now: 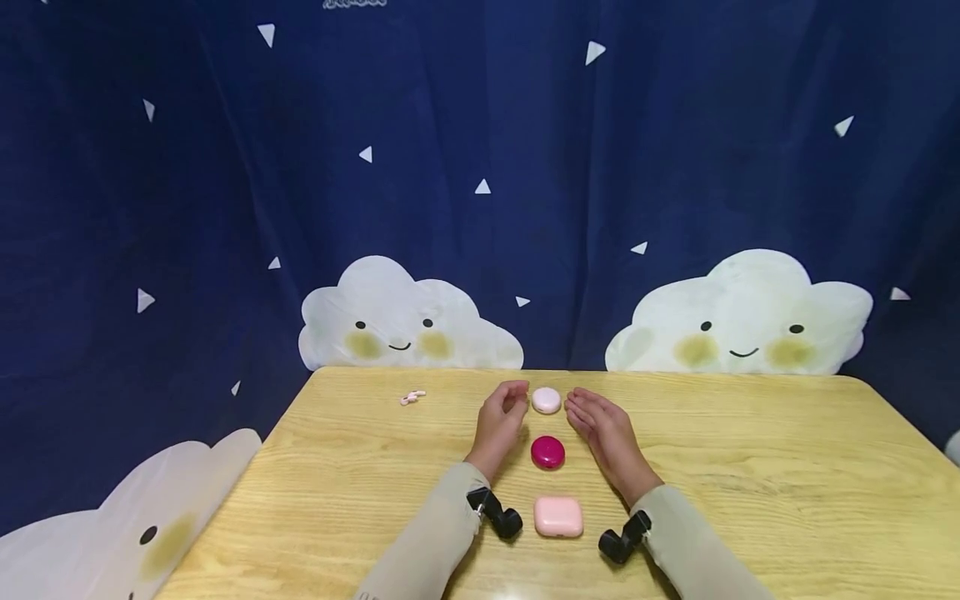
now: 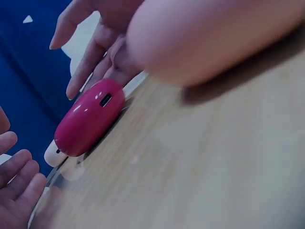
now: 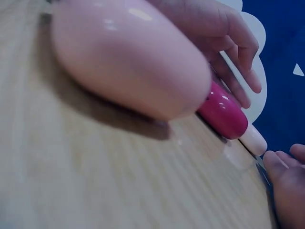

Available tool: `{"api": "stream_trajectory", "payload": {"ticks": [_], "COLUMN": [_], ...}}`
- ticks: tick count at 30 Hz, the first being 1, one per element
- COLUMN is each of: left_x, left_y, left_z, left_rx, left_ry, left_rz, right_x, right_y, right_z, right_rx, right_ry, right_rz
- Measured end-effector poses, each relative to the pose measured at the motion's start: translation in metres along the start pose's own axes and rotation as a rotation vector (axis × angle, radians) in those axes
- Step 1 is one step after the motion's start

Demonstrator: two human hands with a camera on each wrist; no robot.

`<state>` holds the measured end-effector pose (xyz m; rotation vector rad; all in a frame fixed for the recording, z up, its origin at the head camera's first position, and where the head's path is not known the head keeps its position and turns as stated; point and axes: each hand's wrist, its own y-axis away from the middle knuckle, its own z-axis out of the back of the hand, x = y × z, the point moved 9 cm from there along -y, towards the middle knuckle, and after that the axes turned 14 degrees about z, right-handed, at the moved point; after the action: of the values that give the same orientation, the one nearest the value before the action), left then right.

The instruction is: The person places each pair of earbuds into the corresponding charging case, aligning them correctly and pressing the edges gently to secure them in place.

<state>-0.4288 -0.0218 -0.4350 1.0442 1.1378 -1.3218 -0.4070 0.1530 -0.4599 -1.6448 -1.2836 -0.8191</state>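
Note:
Three small earbud cases lie in a line on the table. Farthest is a round, pale pink case [image 1: 546, 400], then a round magenta case [image 1: 548, 452] with a charging port that shows in the left wrist view. Nearest is a pink rounded-rectangle case [image 1: 558, 517], large and blurred in both wrist views. My left hand [image 1: 501, 423] is just left of the pale case, its fingers loosely bent and holding nothing. To the right of that case, my right hand [image 1: 606, 433] points its extended fingers inward, also holding nothing. Both palms face the line of cases.
A small pair of pale pink earbuds [image 1: 412, 397] lies at the far left of the wooden table [image 1: 787, 483]. Behind the table's far edge hangs a dark blue curtain [image 1: 480, 108] printed with clouds and triangles.

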Motion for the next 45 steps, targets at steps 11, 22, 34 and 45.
{"api": "stream_trajectory", "payload": {"ticks": [11, 22, 34, 45], "left_x": [0.013, 0.013, 0.004, -0.010], "left_y": [-0.014, -0.014, -0.008, 0.006], "left_z": [-0.010, -0.009, -0.005, 0.001], "left_rx": [0.086, 0.090, 0.143, 0.156], "left_ry": [-0.010, -0.054, 0.167, 0.287], "left_rz": [0.101, 0.090, 0.097, 0.113], "right_x": [-0.003, -0.005, 0.000, -0.001], "right_y": [0.003, 0.003, -0.001, 0.001], "right_z": [-0.003, -0.009, -0.006, -0.001], "right_rx": [0.039, 0.085, 0.063, 0.037], "right_ry": [-0.133, -0.137, -0.110, -0.099], "right_rz": [-0.092, -0.107, -0.065, -0.042]}}
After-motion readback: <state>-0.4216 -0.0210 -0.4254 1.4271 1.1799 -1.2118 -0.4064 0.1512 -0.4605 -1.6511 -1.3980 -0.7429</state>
